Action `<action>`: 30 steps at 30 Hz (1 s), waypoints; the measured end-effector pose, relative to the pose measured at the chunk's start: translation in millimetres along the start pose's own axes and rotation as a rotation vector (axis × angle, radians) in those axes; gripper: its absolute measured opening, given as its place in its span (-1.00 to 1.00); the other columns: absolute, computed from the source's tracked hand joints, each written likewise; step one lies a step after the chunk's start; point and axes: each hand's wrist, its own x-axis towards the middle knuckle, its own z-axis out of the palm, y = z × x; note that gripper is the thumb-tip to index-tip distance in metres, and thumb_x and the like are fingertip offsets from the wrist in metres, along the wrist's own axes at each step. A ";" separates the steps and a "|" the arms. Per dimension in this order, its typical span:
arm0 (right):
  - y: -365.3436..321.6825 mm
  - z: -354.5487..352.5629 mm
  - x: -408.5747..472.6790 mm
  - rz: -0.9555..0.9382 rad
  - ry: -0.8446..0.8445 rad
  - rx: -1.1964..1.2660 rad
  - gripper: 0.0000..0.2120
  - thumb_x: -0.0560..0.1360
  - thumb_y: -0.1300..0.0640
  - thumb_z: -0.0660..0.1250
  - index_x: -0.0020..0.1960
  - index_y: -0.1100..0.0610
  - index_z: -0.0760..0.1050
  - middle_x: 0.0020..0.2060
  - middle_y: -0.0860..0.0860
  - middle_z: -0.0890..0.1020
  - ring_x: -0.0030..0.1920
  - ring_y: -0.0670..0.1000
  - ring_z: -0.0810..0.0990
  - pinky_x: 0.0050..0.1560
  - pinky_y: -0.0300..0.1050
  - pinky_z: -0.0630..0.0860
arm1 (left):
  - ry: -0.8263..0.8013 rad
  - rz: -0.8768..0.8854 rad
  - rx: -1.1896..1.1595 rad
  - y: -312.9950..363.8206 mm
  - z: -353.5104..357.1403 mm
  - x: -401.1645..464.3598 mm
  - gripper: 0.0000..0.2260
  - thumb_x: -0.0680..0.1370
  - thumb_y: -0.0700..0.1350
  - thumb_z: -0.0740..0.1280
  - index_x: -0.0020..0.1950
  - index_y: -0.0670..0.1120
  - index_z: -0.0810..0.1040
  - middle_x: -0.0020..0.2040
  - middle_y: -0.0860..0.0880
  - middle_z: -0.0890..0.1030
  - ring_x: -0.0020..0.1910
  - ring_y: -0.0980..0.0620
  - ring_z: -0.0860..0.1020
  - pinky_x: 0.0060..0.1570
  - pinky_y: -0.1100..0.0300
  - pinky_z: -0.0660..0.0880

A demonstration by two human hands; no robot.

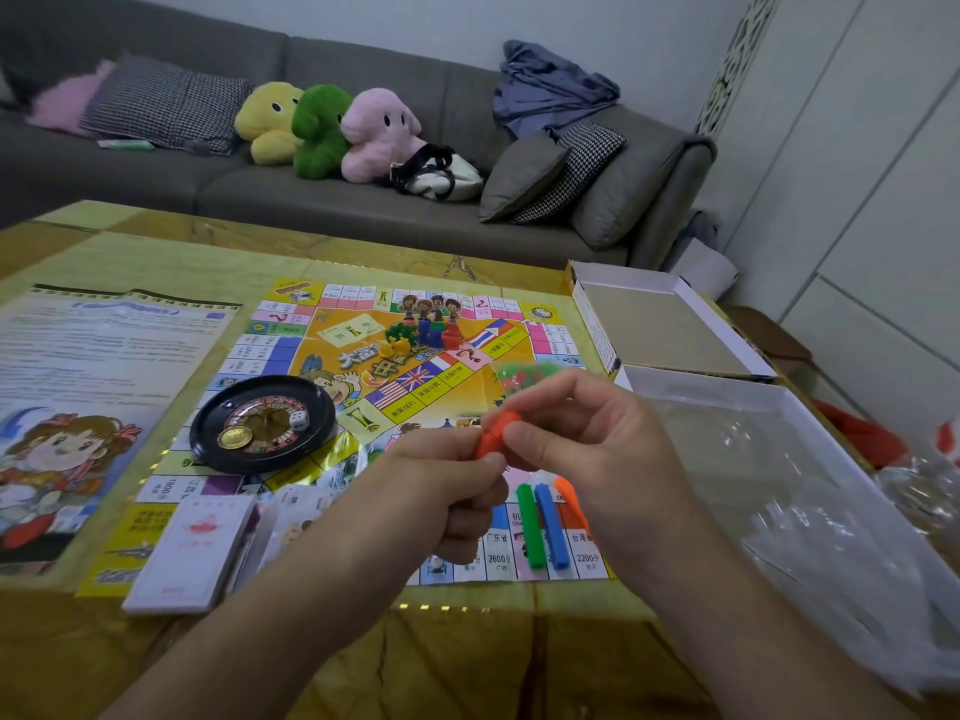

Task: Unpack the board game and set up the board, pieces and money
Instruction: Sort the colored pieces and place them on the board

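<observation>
The game board (415, 387) already lies flat on the tabletop (467, 646), so the step in hand looks like sorting out the plastic pieces. Both hands are raised just above the board's near edge and meet on one orange plastic piece (496, 433): the left hand (447, 491) pinches its lower end with curled fingers, and the right hand (587, 439) pinches its upper end between thumb and forefinger. Whether the piece is being joined or pulled apart cannot be told. Under the hands, a green stick (531, 527) and a blue stick (551, 527) lie side by side on the board, with another orange piece (566, 493) partly hidden by the right wrist. Four figure pawns (431, 309) stand near the far edge, a roulette wheel (262, 420) with a die sits on the board's left part, and a card deck (197, 548) rests at the near-left corner. The open box (670, 324) stands to the right. The next move probably calls for setting this orange piece down beside the sticks, then laying out the money, which I cannot pick out for certain.
</observation>
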 end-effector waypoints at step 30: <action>10.8 18.8 -9.5 -0.354 -0.269 -0.899 -0.32 0.39 -0.04 0.57 0.43 -0.09 0.38 0.19 -0.23 0.45 0.18 -0.14 0.47 0.15 -0.13 0.51 | 0.139 -0.111 -0.332 1.4 4.3 7.5 -0.66 0.68 0.11 0.18 -0.10 -0.14 0.40 -0.33 -0.05 0.24 -0.44 0.00 0.22 -0.35 0.09 0.25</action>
